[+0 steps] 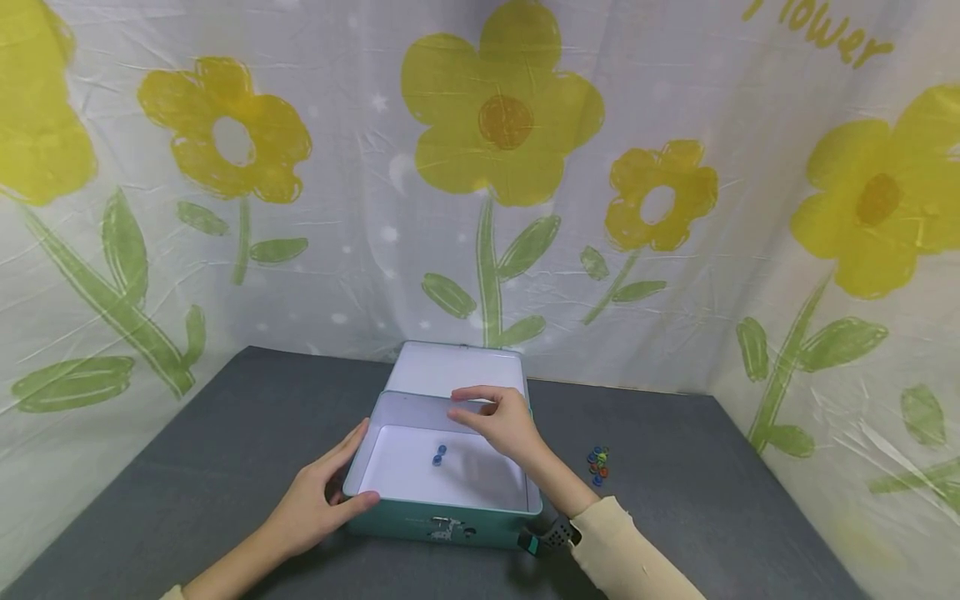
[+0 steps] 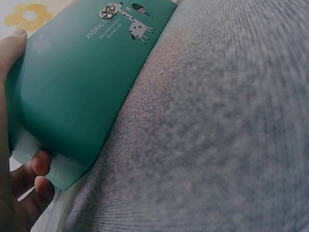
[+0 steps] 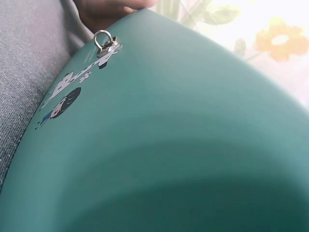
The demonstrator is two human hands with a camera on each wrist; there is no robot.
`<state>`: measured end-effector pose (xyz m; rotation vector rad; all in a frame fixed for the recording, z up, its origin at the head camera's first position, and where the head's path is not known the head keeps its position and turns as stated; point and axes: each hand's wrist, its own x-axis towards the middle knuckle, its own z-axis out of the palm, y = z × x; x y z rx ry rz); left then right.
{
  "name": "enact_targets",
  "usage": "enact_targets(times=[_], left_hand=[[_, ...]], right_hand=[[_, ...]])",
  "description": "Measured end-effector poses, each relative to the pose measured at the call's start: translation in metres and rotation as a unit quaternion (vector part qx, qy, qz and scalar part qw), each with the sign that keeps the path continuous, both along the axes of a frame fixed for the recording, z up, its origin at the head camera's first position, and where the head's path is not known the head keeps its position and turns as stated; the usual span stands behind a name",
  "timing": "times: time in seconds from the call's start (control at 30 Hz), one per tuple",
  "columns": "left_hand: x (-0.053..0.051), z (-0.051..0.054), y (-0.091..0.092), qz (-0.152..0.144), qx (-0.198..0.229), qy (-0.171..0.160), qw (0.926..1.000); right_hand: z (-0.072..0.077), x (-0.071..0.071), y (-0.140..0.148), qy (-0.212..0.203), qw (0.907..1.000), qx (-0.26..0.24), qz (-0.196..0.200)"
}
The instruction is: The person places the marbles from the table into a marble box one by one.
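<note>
A green tin box (image 1: 420, 523) with a pale inside stands on the table, its lid (image 1: 457, 367) raised at the back. Two small glossy blue pieces (image 1: 439, 454) lie on its floor; their kind is too small to tell. My left hand (image 1: 311, 496) grips the near left corner, thumb on the front rim and fingers along the side. In the left wrist view, fingertips (image 2: 41, 166) touch the tin. Over the right rear of the box hovers my right hand (image 1: 498, 423), thumb and forefinger apart, with nothing visible between them. The right wrist view shows the tin's metal clasp (image 3: 106, 46).
Right of the box, a small heap of blue, green and orange pieces (image 1: 598, 465) lies on the dark grey tabletop (image 1: 675, 508). A flower-printed curtain (image 1: 360, 250) encloses the back and sides. A dark band (image 1: 557, 533) is on my right wrist.
</note>
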<state>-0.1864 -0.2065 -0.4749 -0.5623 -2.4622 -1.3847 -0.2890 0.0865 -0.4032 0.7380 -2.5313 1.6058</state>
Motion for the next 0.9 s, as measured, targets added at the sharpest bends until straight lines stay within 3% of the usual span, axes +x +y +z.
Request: enact_targets(times=[0.3, 0.5, 0.9], left_hand=[[-0.003, 0.001, 0.001, -0.008, 0.011, 0.005, 0.9999], [-0.002, -0.002, -0.002, 0.004, 0.005, 0.001, 1.0], [0.002, 0.002, 0.001, 0.001, -0.001, 0.007, 1.0]], right_hand=[[0.004, 0.001, 0.008, 0.015, 0.9998, -0.014, 0.006], [0.005, 0.003, 0.015, 0.026, 0.9993, -0.023, 0.012], [0.001, 0.004, 0.042, 0.037, 0.9988, -0.029, -0.015]])
